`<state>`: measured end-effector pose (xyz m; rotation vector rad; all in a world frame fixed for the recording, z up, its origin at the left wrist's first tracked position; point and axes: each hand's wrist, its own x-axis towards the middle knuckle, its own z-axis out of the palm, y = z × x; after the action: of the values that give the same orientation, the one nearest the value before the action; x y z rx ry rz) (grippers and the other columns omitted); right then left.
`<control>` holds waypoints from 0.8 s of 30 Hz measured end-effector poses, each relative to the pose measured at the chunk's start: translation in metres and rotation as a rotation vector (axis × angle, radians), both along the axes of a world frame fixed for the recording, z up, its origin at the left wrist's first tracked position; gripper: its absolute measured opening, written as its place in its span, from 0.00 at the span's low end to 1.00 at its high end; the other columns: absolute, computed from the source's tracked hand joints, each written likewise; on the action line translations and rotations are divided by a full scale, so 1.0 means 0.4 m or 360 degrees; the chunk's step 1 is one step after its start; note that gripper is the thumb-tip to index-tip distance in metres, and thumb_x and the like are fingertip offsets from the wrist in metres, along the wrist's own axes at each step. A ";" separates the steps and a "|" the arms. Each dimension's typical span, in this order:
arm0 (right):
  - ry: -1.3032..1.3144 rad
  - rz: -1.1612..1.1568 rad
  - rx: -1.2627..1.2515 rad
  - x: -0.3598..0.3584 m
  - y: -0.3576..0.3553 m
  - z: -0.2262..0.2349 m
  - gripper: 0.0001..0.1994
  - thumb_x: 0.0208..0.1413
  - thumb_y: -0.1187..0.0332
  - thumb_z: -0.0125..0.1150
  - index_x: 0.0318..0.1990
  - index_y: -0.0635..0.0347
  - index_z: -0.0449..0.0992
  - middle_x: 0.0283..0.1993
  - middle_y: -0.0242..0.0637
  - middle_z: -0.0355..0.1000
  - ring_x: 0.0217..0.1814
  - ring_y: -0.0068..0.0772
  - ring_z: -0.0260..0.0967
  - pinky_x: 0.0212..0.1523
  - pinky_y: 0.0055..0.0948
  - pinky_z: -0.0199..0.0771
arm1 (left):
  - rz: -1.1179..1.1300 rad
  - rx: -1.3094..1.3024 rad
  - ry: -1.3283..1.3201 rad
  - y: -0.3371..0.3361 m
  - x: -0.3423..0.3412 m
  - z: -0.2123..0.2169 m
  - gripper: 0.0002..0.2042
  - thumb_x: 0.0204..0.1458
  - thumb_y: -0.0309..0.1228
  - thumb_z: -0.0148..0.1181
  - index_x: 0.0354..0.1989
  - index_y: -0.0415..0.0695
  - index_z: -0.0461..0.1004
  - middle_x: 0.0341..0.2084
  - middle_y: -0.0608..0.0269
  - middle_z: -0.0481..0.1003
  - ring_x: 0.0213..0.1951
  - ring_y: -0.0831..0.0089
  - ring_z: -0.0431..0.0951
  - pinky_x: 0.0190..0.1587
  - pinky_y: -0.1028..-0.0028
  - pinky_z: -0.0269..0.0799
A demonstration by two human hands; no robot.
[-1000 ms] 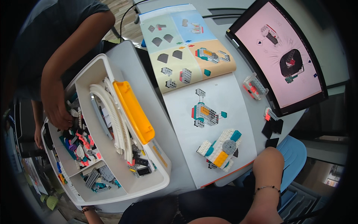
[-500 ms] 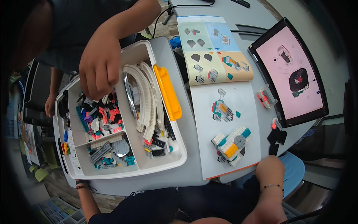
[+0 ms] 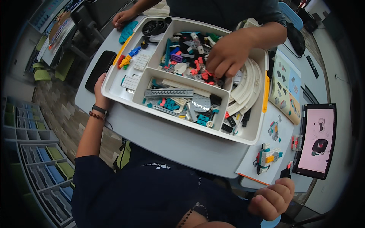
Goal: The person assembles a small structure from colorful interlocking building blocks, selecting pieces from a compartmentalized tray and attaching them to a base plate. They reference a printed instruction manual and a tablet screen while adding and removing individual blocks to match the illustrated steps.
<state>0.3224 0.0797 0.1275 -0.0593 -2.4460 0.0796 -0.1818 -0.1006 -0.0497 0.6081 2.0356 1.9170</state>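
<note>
A: Head view. Left hand (image 3: pixel 100 95)?
B: Left of frame, at the corner of the white tray (image 3: pixel 163 117). Grip partly hidden; cannot tell if it clamps the rim.
A: Right hand (image 3: pixel 273 199)?
B: Lower right, grip curled together, fingers folded in.
A: Tray?
B: Upper centre, on the grey desk (image 3: pixel 152 132). Loose bricks (image 3: pixel 176 57) inside; a co-worker's hand (image 3: pixel 230 53) among them.
A: Brick model (image 3: pixel 268 157)?
B: Right side, lower half, on the open booklet (image 3: pixel 249 166).

White tray (image 3: pixel 249 133), yellow latch (image 3: pixel 266 95), white-teal-yellow brick model (image 3: pixel 269 157), pink screen (image 3: pixel 310 163), navy shirt (image 3: pixel 125 190), wood-grained floor (image 3: pixel 64 110)
</note>
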 end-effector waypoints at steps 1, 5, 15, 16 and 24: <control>-0.0015 -0.0010 -0.0108 -0.014 -0.009 -0.004 0.11 0.45 0.68 0.59 0.37 0.53 0.68 0.22 0.32 0.62 0.22 0.30 0.61 0.29 0.36 0.63 | -0.0018 -0.0145 0.0155 -0.005 -0.004 0.007 0.08 0.57 0.24 0.47 0.40 0.39 0.72 0.32 0.68 0.73 0.33 0.84 0.72 0.37 0.84 0.69; -0.0084 0.0066 -0.0471 -0.092 -0.027 -0.046 0.10 0.35 0.72 0.62 0.30 0.57 0.72 0.20 0.31 0.64 0.21 0.33 0.61 0.26 0.34 0.62 | -0.0069 -0.0578 0.0857 -0.056 -0.020 0.000 0.10 0.50 0.26 0.55 0.40 0.37 0.73 0.32 0.60 0.72 0.35 0.72 0.74 0.40 0.77 0.68; -0.0484 0.0093 -0.1059 -0.255 -0.087 -0.173 0.07 0.39 0.74 0.65 0.29 0.57 0.75 0.23 0.32 0.66 0.24 0.34 0.64 0.25 0.30 0.61 | -0.0294 -0.0711 0.1050 -0.032 -0.018 0.058 0.11 0.46 0.26 0.56 0.39 0.35 0.72 0.30 0.55 0.72 0.33 0.64 0.75 0.37 0.75 0.68; -0.0498 0.0081 -0.1080 -0.266 -0.090 -0.185 0.07 0.40 0.74 0.64 0.29 0.57 0.75 0.23 0.32 0.67 0.24 0.34 0.64 0.26 0.30 0.61 | -0.0296 -0.0663 0.1038 -0.026 -0.017 0.057 0.10 0.47 0.25 0.55 0.37 0.34 0.71 0.29 0.55 0.70 0.32 0.64 0.73 0.36 0.75 0.67; -0.0387 0.0057 -0.1377 -0.330 -0.100 -0.250 0.04 0.46 0.73 0.61 0.31 0.57 0.73 0.24 0.33 0.68 0.27 0.36 0.67 0.29 0.32 0.65 | -0.0346 -0.0598 0.0970 -0.027 -0.016 0.053 0.07 0.49 0.23 0.53 0.35 0.33 0.68 0.26 0.59 0.65 0.29 0.70 0.68 0.34 0.77 0.64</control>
<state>0.1906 0.0398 0.0275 -0.4227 -2.4619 1.1935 -0.1881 -0.1112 -0.0286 1.3645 2.4573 1.2666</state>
